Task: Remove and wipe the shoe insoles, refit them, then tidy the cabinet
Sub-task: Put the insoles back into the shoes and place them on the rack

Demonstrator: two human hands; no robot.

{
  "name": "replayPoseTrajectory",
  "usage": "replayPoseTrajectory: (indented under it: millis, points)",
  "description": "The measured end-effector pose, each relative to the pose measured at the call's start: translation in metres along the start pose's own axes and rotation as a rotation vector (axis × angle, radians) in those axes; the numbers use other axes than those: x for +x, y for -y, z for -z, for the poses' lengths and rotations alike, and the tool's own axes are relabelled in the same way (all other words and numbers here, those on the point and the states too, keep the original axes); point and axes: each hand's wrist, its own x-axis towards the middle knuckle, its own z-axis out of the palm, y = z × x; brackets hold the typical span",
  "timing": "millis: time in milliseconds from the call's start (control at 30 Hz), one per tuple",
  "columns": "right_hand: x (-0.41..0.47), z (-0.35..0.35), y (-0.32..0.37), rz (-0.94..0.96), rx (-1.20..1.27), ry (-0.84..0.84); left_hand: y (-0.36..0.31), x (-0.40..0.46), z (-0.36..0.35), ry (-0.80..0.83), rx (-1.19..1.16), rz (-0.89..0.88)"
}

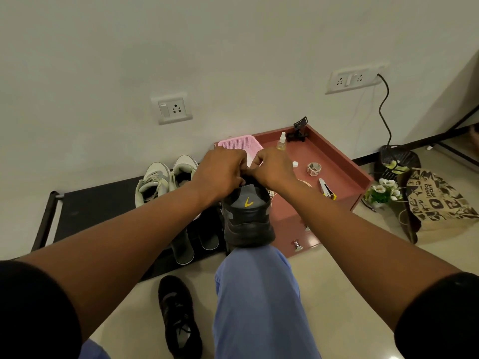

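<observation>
The low black shoe rack [85, 203] lay along the wall with a pair of pale sneakers [166, 177] on it and two dark insoles [193, 242] laid flat in front of them, apparently already out of their shoes. Beside it the reddish cabinet [337, 172] was cluttered with a pink basket [239, 143], a spray bottle [281, 142], a roll of tape [314, 168] and a cutter [327, 189], so the tidying looked not yet begun. A second black shoe [178, 322] waited on the floor.

The black shoe [247, 216] with a yellow mark on its heel stood heel-down on the person's knee [255, 270]. Both hands met at its opening. The left hand [220, 171] was curled, its fingers tucked inside the collar; the right hand [272, 165] pinched something at the shoe's mouth. Whether that was an insole or the tongue could not be told, nor whether it was coming out or going in.
</observation>
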Motion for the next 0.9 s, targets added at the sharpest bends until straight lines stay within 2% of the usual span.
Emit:
replayPoseTrajectory:
  millis: [100,267,433,667,800,900]
  points:
    - [-0.003,0.004,-0.002,0.025,0.039,0.026,0.001,-0.002,-0.004,-0.01,-0.061,0.064]
    - [-0.005,0.021,-0.008,-0.032,0.196,0.234,0.007,-0.006,-0.014,-0.059,-0.15,0.152]
    - [-0.012,0.02,-0.003,0.036,0.094,0.164,0.008,-0.007,-0.022,-0.086,-0.133,0.124]
    - [-0.012,0.008,0.005,0.142,-0.126,0.092,0.009,0.003,-0.015,0.045,-0.044,-0.006]
    - [-0.012,0.011,0.008,0.148,-0.233,0.103,0.005,0.003,-0.011,0.037,0.015,-0.103]
    - [-0.013,0.011,0.006,0.147,-0.243,0.085,0.008,0.001,-0.014,0.003,-0.013,-0.085]
